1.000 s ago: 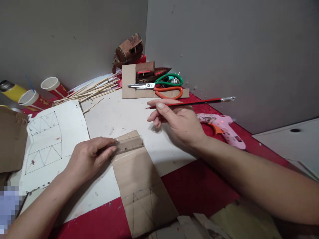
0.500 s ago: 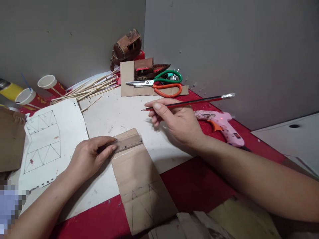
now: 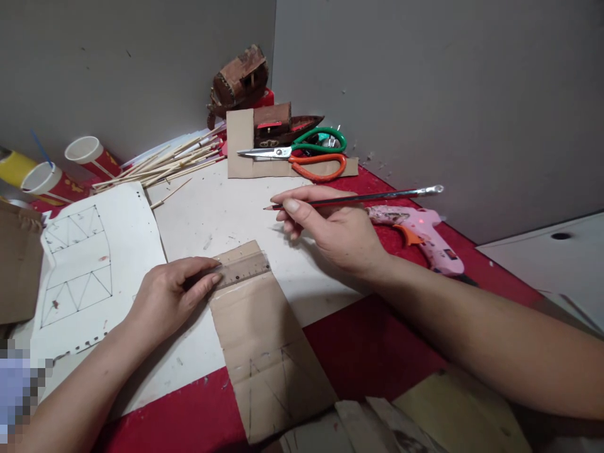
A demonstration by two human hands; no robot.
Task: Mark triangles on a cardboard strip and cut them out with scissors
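My left hand (image 3: 172,296) pinches the left end of a clear ruler (image 3: 243,269), which lies across the upper part of a brown cardboard strip (image 3: 264,314). Pencil lines in a zigzag show near the strip's lower end. Held between the thumb and fingers of my right hand (image 3: 330,229) is a dark red and black pencil (image 3: 391,194). Its tip points left, above the white sheet (image 3: 189,214) and clear of the cardboard. Left of my left hand lies a paper (image 3: 127,233) with two drawn zigzag figures.
Green and orange scissors (image 3: 283,153) rest on cardboard at the back, beside a small brown model boat (image 3: 274,123). Thin sticks (image 3: 174,163) and two paper cups (image 3: 87,154) stand back left. A pink glue gun (image 3: 434,242) lies beyond my right hand.
The view has shifted slightly, so background things sit a little further left and higher. My right hand and the pencil have moved very slightly; both hands keep their hold.
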